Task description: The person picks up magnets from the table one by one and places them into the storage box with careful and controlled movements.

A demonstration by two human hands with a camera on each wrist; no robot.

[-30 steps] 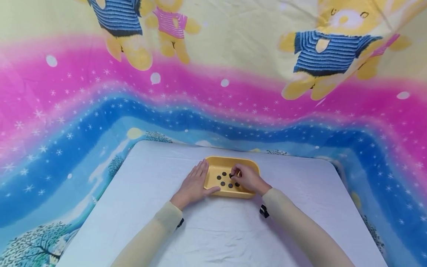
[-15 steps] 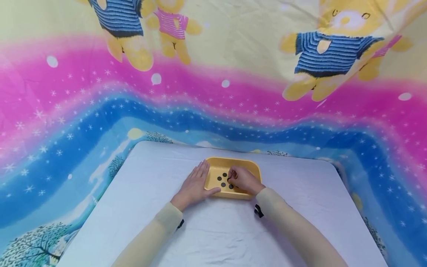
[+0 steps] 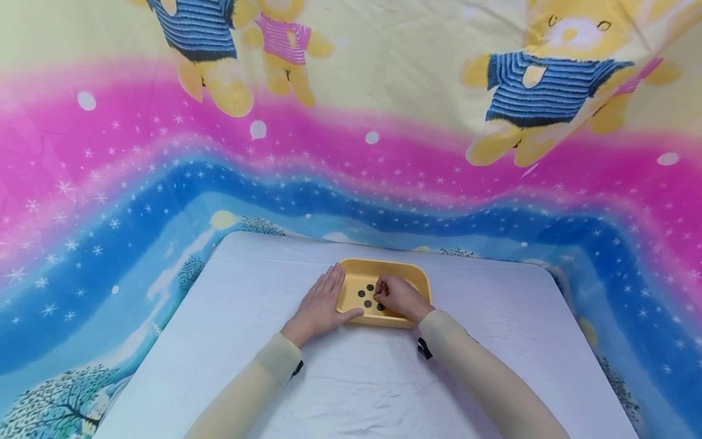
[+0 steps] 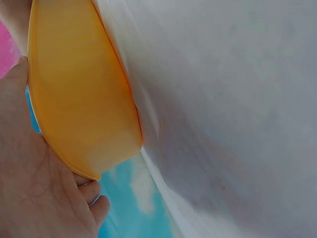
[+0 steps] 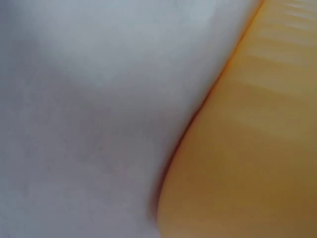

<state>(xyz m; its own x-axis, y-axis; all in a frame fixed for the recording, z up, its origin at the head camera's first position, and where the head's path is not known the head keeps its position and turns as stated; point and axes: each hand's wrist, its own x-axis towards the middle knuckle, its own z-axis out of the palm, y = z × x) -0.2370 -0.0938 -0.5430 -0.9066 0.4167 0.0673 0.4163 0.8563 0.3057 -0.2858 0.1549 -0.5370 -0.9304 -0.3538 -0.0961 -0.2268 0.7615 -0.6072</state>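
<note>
A yellow rectangular tray [image 3: 386, 322] sits on the white-covered table. Several small dark round discs [image 3: 367, 303] lie flat on its floor, spaced apart. My left hand [image 3: 318, 305] rests along the tray's left end with straight fingers, its thumb over the near rim; the left wrist view shows the palm against the tray's yellow side. Inside the tray, my right hand [image 3: 400, 296] is low over the floor, with curled fingers and thumb brought together at a small dark disc that the fingertips mostly hide. Discs farther right are covered by this hand.
White cloth [image 3: 351, 378] spreads over the table around the tray. Behind the table hangs a printed cloth [image 3: 351, 164] with bears and snowflakes. Each forearm is in a light sleeve, with a black strap piece [image 3: 424, 348] below the right cuff.
My right hand has moved slightly left and down with the dark disc at its fingertips, now over the tray's middle, covering more of the right-hand discs. My left hand has stayed in place.
</note>
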